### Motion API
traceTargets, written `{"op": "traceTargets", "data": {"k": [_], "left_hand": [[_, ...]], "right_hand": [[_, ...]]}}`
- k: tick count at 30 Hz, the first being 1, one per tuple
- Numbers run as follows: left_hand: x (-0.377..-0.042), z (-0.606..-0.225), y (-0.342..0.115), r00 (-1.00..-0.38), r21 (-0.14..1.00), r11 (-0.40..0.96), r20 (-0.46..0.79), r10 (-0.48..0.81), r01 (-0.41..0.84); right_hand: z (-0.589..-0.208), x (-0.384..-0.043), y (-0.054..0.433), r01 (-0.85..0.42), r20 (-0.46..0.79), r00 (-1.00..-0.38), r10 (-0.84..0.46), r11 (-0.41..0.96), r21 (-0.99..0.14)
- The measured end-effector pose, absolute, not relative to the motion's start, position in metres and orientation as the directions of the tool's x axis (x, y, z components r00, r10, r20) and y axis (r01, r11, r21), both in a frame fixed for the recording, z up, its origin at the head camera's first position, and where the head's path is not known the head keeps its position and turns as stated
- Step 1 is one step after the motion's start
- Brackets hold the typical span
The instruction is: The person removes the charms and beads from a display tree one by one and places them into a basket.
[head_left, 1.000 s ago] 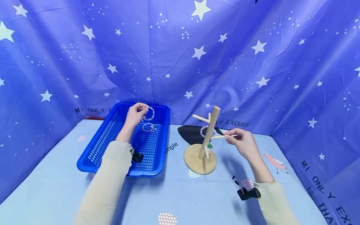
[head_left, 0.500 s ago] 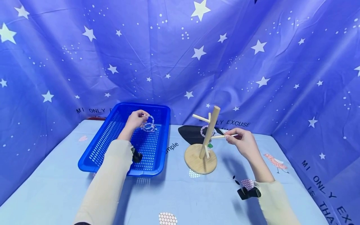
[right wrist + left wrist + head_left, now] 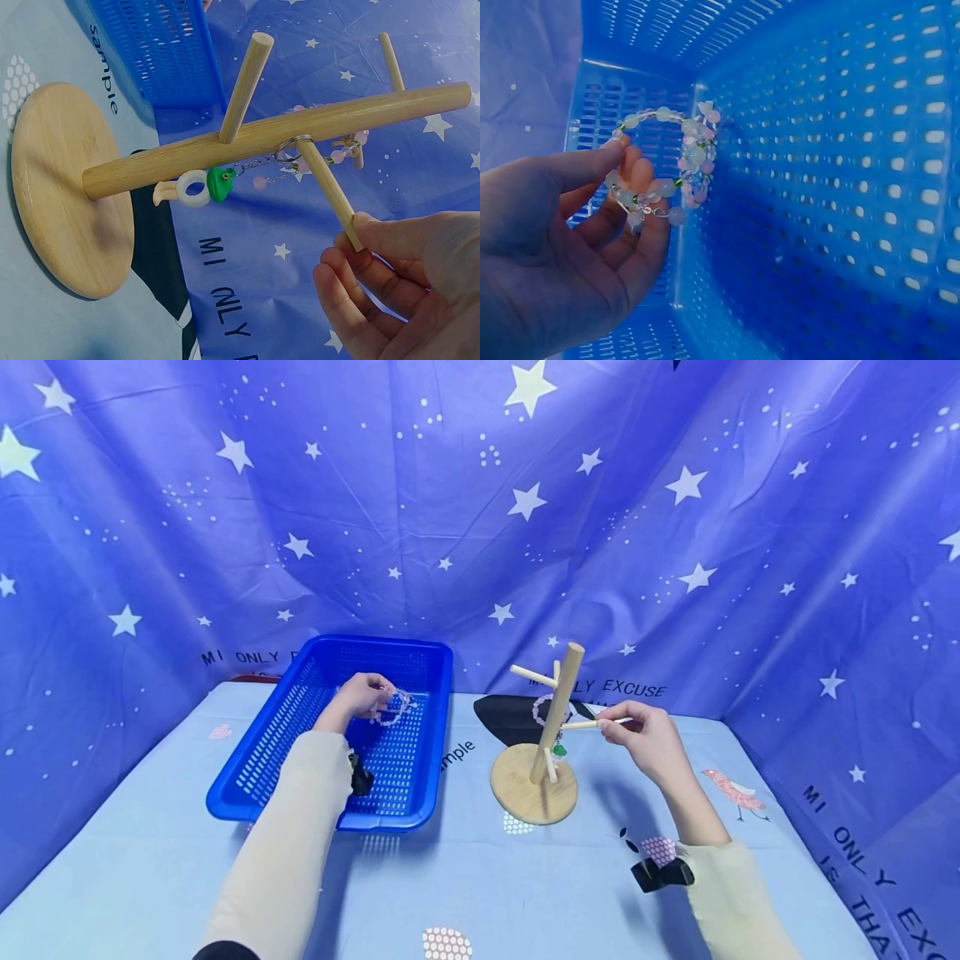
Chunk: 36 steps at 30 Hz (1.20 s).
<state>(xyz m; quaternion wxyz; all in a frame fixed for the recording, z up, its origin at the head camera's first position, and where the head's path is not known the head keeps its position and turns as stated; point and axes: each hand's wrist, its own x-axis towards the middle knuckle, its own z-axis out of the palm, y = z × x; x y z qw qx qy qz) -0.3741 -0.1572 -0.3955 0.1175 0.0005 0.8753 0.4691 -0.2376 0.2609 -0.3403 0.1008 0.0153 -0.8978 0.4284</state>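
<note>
My left hand (image 3: 363,695) is down inside the blue plastic basket (image 3: 441,735), pinching a bracelet (image 3: 664,114) of pale, translucent beads between thumb and fingers. Close against it in the left wrist view is another bracelet (image 3: 705,139) with pink and clear beads. My right hand (image 3: 648,735) pinches the tip of a peg (image 3: 330,187) on the wooden stand (image 3: 558,714). From that peg hangs a keychain (image 3: 219,184) with a small figure in green and white. A pink bead bracelet (image 3: 537,712) hangs on the stand's far side.
The stand's round base (image 3: 517,785) rests on a light blue printed cloth (image 3: 525,893), to the right of the basket. More pegs, such as an upper left peg (image 3: 532,675), stick out from the post. A starry blue curtain (image 3: 465,510) closes off the back and sides.
My left hand has lowered the pale bracelet deeper into the basket, down to the bracelet there. My right hand has stayed on the peg, and the stand has not moved.
</note>
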Motion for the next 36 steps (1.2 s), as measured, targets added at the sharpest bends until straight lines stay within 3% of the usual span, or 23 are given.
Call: {"op": "traceTargets", "data": {"k": [12, 36], "left_hand": [[-0.3724, -0.3997, -0.1605, -0.948, 0.8, 0.582, -0.281, 0.148, -0.147], [-0.3728, -0.4017, -0.1649, -0.953, 0.756, 0.636, -0.282, 0.108, -0.151]], "right_hand": [[-0.3391, -0.2379, 0.2595, -0.112, 0.198, -0.978, 0.062, 0.642, -0.759], [-0.3407, -0.2377, 0.261, -0.107, 0.197, -0.978, 0.067, 0.65, -0.753]]}}
